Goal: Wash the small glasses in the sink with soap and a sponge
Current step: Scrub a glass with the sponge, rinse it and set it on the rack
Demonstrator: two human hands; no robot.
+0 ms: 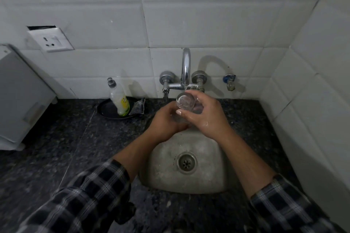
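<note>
Fingers (198, 100) of both hands are clamped on the small glass (185, 103). The right hand (206, 117) wraps its side and the left hand (166, 123) its base, just under the faucet (186, 66). Wet skin on glass (slippery, I judge) could drop it into the sink (214, 176) below the fingers. Soap bottle (120, 100) and sponge (139, 107) sit left of them on the dark speckled bench (75, 138). White tiled walls (208, 15) stand behind.

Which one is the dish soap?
Start at the chrome faucet above the sink, then look left to the round black tray on the counter. The soap bottle stands on it: clear, grey cap, yellow-green label, unlike the dark scrub pad beside it.
</note>
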